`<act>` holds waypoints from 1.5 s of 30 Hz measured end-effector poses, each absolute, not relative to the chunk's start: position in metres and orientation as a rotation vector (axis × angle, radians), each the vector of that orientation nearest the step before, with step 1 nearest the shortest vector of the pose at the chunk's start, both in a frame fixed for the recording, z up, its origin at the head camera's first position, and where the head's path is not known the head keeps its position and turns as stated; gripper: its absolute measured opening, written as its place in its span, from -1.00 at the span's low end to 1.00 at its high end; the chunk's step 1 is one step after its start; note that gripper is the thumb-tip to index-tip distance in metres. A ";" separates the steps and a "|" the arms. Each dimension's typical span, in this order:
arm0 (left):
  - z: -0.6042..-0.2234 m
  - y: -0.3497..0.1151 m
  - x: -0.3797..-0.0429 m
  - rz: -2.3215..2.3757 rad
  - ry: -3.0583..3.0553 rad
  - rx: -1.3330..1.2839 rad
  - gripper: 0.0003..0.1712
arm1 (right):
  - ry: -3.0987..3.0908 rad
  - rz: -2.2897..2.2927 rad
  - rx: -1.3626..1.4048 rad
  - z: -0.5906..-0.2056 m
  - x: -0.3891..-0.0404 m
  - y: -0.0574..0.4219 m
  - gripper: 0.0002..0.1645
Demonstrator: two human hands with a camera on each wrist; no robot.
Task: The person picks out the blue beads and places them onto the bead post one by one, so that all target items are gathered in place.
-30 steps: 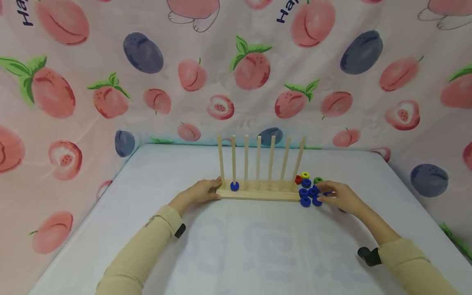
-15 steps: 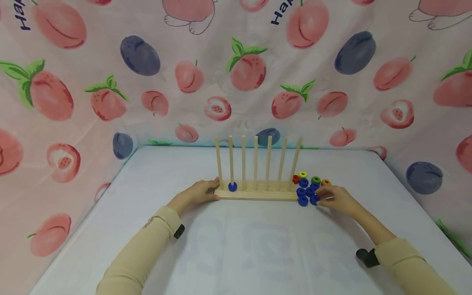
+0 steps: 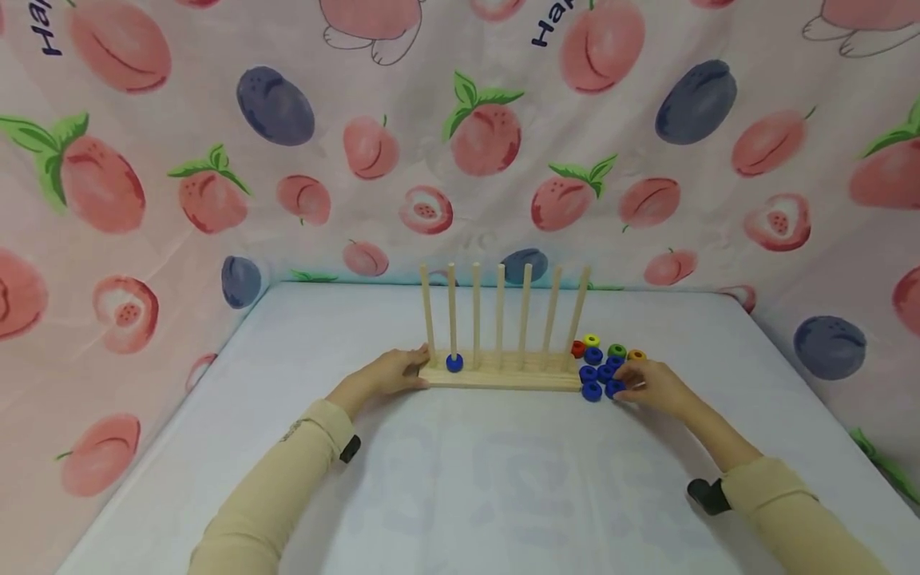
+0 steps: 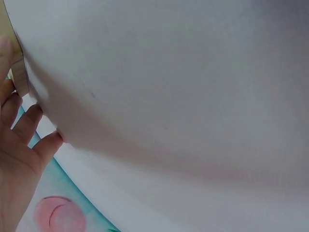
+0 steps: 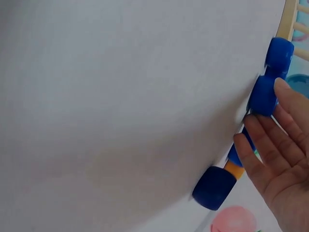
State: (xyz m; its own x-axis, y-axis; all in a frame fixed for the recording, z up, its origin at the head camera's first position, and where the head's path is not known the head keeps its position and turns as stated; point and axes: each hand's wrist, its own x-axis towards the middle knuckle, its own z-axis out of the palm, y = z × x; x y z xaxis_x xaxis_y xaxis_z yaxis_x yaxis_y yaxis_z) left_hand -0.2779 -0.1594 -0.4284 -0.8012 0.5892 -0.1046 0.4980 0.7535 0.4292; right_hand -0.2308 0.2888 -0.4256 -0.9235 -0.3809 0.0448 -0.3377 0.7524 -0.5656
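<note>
A wooden peg rack (image 3: 503, 380) with a row of several upright dowels stands towards the back of the white table. One blue bead (image 3: 454, 363) sits at the foot of its second dowel from the left. My left hand (image 3: 391, 372) grips the rack's left end, thumb in front. At the rack's right end lies a cluster of blue beads (image 3: 592, 391). My right hand (image 3: 657, 386) pinches a blue bead (image 5: 262, 95) at the cluster's near right side; the right wrist view shows the thumb on it and the fingertips at its lower edge.
Behind the blue beads lie a red bead (image 3: 578, 349), a yellow bead (image 3: 591, 341), a green bead (image 3: 616, 350) and an orange bead (image 3: 636, 355). A dark blue bead (image 5: 214, 188) lies apart in the right wrist view. A fruit-patterned cloth (image 3: 431, 144) hangs behind the table.
My right hand has shifted slightly towards me and now has its fingers on the near right blue bead; the orange bead has come into view. The left hand stays on the rack.
</note>
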 end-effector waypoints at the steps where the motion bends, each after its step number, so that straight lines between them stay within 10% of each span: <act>1: -0.428 -0.160 -0.277 0.564 2.721 0.854 -0.29 | 2.872 -0.896 -0.584 -0.426 -0.231 0.287 -0.70; 45: -0.428 -0.157 -0.280 0.532 2.726 0.865 -0.28 | 2.901 -1.051 -0.705 -0.400 -0.226 0.236 -0.69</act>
State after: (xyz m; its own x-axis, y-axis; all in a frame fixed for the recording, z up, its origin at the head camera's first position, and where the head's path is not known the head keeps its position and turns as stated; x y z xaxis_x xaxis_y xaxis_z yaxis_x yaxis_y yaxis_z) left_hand -0.2799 -0.1569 -0.4276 -0.7986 0.5919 -0.1090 0.5073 0.7596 0.4070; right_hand -0.2258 0.2361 -0.4004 -0.9004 -0.4009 0.1692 -0.4163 0.6802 -0.6034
